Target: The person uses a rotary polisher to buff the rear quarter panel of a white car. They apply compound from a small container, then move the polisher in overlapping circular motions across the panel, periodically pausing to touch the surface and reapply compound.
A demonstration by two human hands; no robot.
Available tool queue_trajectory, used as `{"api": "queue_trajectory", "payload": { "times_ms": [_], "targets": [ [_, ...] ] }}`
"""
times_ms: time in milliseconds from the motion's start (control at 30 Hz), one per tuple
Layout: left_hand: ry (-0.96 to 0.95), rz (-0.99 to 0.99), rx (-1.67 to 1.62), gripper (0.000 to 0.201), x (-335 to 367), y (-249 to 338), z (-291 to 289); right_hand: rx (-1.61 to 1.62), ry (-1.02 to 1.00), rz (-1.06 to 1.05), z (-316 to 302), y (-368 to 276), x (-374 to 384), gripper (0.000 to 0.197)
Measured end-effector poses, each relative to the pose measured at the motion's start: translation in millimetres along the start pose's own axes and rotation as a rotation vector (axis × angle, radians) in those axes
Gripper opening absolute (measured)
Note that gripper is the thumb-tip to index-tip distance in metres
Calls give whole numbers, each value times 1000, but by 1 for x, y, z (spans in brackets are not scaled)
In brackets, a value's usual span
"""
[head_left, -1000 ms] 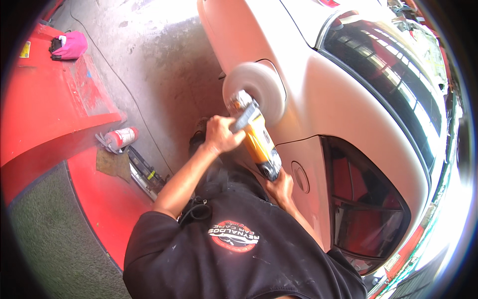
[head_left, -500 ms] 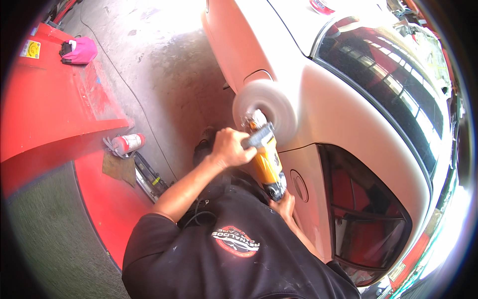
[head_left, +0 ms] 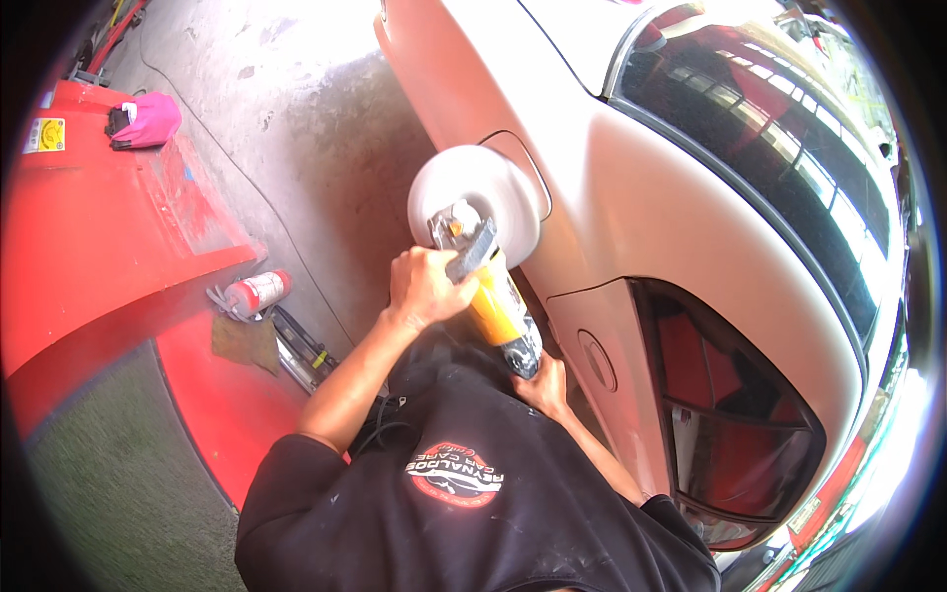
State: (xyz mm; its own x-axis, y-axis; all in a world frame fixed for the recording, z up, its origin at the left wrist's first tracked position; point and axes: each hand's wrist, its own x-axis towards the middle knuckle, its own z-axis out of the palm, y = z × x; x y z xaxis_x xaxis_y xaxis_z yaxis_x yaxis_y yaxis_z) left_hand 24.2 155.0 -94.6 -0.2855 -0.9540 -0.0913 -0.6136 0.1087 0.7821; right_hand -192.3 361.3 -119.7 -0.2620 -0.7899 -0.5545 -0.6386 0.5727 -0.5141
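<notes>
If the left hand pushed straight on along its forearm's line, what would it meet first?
Past the grey handle it grips, the left hand would likely meet the polisher head, then the white pad; depth is unclear.

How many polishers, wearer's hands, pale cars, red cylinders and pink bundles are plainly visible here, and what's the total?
Polisher: 1
Hands: 2 (left hand, right hand)
Pale car: 1
Red cylinder: 1
Pink bundle: 1
Total: 6
</notes>
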Motion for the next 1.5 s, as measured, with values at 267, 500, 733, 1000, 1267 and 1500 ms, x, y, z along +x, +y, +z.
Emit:
{"api": "queue_trajectory", "payload": {
  "times_ms": [267,500,733,1000,1267,1500],
  "targets": [
    [-7,-3,119,29,22,55,-26,150,0,-33,-25,-27,-1,35],
    [-17,-55,249,35,40,66,-37,248,-60,7,-22,-54,14,31],
    [-104,-18,189,35,6,80,-16,264,-89,50,-12,-2,-18,35],
    [-68,-2,334,40,31,72,-24,322,-43,-17,19,-14,11,38],
    [-136,8,343,32,20,81,-16,408,-27,-12,28,-2,5,38],
    [-266,-23,333,30,-21,98,9,390,-9,0,29,46,-41,32]
  ]
}}
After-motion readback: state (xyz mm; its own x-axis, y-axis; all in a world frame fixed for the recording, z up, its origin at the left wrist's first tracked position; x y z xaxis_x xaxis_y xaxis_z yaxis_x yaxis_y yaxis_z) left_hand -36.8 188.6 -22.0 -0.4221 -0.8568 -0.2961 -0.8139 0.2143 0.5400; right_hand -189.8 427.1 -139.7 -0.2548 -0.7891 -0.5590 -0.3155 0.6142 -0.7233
